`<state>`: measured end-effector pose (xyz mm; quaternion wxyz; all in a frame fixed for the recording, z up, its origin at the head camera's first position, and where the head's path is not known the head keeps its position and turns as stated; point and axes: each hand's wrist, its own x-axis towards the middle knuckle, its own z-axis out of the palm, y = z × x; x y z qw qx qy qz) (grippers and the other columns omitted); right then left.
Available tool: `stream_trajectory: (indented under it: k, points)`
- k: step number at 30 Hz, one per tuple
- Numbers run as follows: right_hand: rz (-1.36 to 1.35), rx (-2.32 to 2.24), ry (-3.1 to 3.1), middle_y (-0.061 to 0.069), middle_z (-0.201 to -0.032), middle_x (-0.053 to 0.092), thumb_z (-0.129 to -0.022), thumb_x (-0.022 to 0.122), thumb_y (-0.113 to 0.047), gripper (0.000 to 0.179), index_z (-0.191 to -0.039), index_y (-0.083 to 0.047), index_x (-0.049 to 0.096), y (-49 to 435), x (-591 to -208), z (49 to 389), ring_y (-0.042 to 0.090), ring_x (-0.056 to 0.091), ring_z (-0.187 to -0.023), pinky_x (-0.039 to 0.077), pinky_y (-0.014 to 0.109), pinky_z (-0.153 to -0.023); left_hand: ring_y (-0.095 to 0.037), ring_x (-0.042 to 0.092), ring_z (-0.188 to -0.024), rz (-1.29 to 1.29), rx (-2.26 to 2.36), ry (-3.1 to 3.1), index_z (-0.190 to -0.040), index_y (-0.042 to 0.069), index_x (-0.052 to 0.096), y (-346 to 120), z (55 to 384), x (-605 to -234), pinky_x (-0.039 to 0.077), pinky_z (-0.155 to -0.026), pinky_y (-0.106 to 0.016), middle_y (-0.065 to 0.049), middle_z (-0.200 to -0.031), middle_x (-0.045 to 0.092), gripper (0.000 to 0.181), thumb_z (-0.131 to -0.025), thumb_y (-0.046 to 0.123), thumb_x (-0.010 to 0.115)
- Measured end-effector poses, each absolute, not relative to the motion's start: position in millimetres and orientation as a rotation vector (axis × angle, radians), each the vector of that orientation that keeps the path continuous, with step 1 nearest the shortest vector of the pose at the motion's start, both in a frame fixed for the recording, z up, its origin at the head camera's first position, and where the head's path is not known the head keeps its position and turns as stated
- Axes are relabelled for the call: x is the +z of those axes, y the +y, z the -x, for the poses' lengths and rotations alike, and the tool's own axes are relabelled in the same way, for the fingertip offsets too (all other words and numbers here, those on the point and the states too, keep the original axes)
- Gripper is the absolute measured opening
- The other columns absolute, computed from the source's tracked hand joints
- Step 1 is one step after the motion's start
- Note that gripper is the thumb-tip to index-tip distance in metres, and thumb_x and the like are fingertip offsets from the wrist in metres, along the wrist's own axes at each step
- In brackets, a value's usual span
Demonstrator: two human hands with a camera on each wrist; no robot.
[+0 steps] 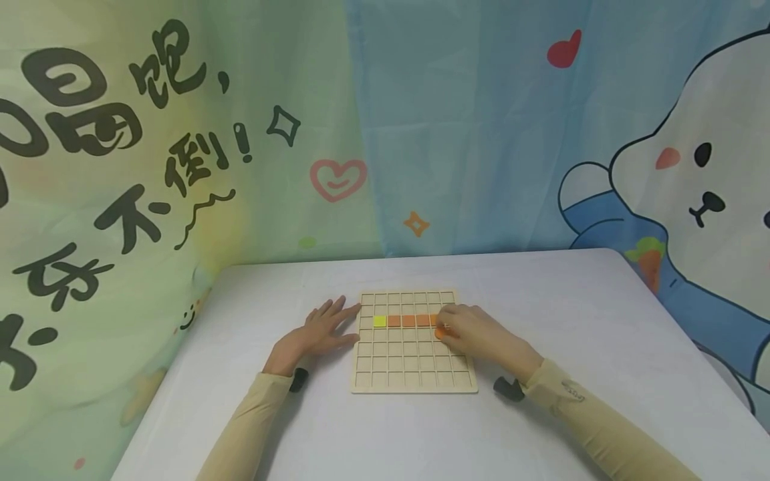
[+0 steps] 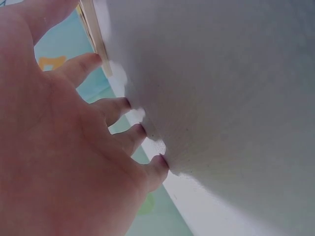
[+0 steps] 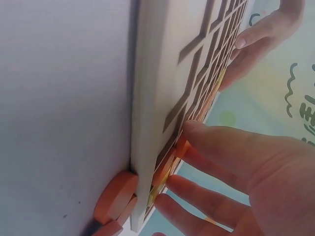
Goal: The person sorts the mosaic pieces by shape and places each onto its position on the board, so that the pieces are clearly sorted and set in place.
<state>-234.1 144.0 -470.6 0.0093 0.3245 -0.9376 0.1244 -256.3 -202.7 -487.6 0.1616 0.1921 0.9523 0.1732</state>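
A pale wooden grid board [image 1: 415,367] lies on the white table. One row of its squares holds a yellow tile [image 1: 379,321] and several orange tiles [image 1: 408,321]. My right hand [image 1: 481,332] is over the right end of that row, pinching an orange tile [image 3: 182,147] between thumb and fingers. Part of this tile is hidden by the fingers. My left hand [image 1: 319,331] is spread at the board's left edge, its fingers straight, thumb and index finger touching the rim. In the left wrist view, the palm [image 2: 64,142] holds nothing.
In the right wrist view, loose orange pieces [image 3: 116,197] sit beside the board's edge, hidden from the head view. Dark wrist straps [image 1: 508,389] show under the sleeves. A printed curtain [image 1: 451,133] hangs behind the table [image 1: 289,280].
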Motion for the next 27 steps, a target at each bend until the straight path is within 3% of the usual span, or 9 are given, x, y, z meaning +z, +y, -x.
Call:
stream_trajectory:
  k: [20,27]
  points:
    - [-0.948,0.444,-2.979,0.004,-0.113,0.068,-0.093,0.072,-0.022,0.018,-0.108,-0.012,0.071,151,-474,232,0.019,0.063,-0.093,0.054,0.038,-0.079,-0.044,0.006,-0.156,-0.538,0.505,2.713,-0.160,0.028,0.028,-202,255,-487,0.008,-0.124,-0.063,-0.015,-0.170,0.011,0.071,-0.099,0.052,0.056]
    - [-0.887,0.476,-3.026,0.008,-0.121,0.067,-0.093,0.072,-0.021,0.025,-0.115,-0.010,0.070,157,-472,230,0.026,0.065,-0.105,0.056,0.044,-0.089,-0.043,0.005,-0.156,-0.542,0.514,2.711,-0.160,0.029,0.028,-201,255,-486,0.008,-0.125,-0.063,-0.014,-0.170,0.011,0.070,-0.099,0.052,0.055]
